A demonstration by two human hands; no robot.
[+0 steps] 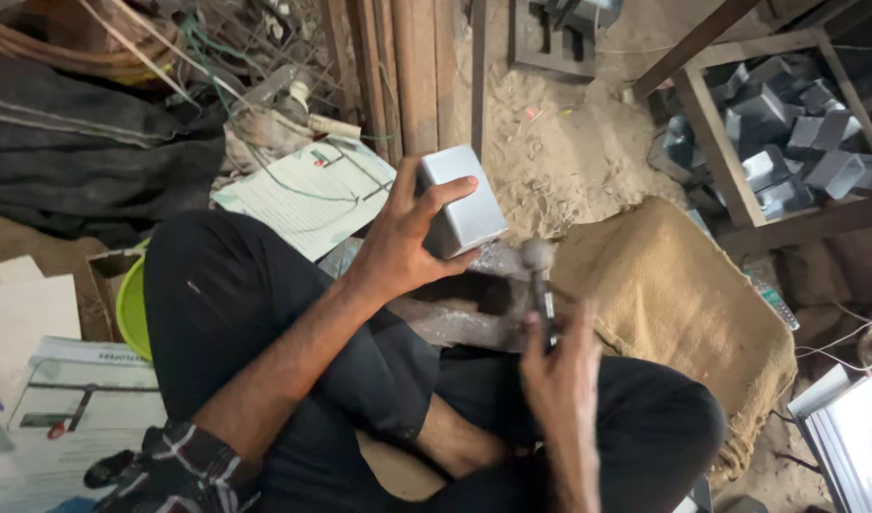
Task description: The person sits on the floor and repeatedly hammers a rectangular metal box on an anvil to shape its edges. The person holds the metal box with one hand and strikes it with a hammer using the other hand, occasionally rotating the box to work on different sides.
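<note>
Left hand raised, fingers curled in a grip, right hand lower, fist closed

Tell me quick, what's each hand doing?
Left hand: closed around a grey metal box.
Right hand: closed on a hammer by its handle.

Around the burlap sack: metal box and hammer lie left, wooden rack of boxes behind, flat sheets right.

Dim, soft-shadowed, slightly motion-blurred view
</note>
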